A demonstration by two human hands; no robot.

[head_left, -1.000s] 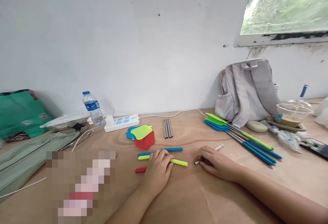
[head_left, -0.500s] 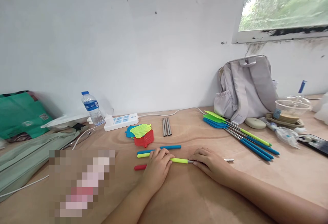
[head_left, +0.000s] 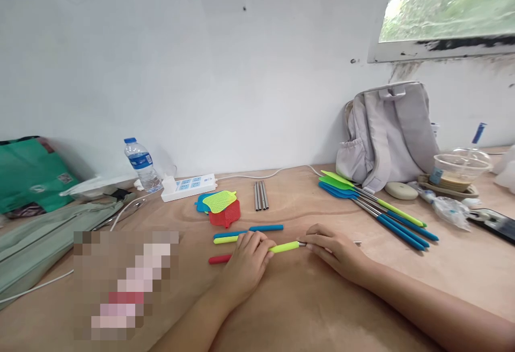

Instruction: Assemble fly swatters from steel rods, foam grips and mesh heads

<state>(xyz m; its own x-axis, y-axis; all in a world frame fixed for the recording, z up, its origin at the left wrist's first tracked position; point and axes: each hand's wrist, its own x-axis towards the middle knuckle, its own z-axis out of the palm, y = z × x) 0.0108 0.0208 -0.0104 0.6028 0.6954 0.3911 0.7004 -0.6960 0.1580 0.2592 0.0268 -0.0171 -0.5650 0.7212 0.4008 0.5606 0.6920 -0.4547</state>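
My left hand [head_left: 251, 258] is closed over a yellow-green handle [head_left: 286, 247], whose right end sticks out past the fingers. A thin metal tube [head_left: 302, 244] meets that end, and my right hand [head_left: 333, 247] pinches it, with its far tip [head_left: 357, 243] showing beyond the hand. Whether the tube sits fully inside the handle cannot be seen. Beside my left hand lie a red handle [head_left: 219, 259], another yellow-green handle [head_left: 225, 240] and blue handles [head_left: 267, 228], some partly hidden by the hand. Fly swatter heads [head_left: 225, 213] in red, yellow-green and blue are stacked behind.
Several metal tubes [head_left: 261, 196] lie farther back. Whole fly swatters [head_left: 386, 215] rest at the right, before a grey backpack [head_left: 386, 132]. A cup [head_left: 456, 172] and a phone [head_left: 493, 224] are far right. A power strip [head_left: 189, 187] and a water bottle [head_left: 140, 164] stand left.
The joined handle and tube have tilted, their right side now raised slightly. My right hand has shifted a little up and to the right, still holding the tube.
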